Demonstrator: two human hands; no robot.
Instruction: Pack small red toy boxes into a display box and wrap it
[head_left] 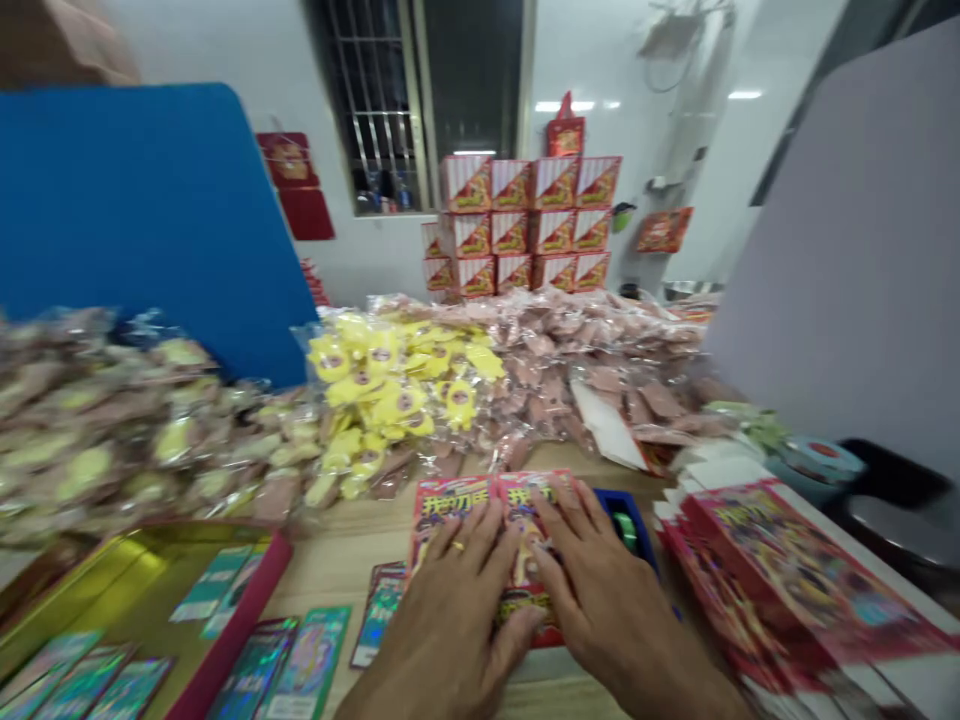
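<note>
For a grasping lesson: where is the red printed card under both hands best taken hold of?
Pinch the red printed card by its far edge, from beyond: it lies flat on the wooden table, with the left hand and right hand covering its middle.

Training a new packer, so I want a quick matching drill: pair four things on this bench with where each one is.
Things:
1. Ringed left hand
2. Red-and-white cartons
3. Yellow wrapped pieces
4. Holographic card

Places:
A. Stacked near the back wall
B. Lying flat on a red printed packet
C. Heaped among clear plastic bags beyond the hands
D. On the bench, beside a gold tray's pink rim

Pairs: 1-B, 2-A, 3-C, 4-D
</note>
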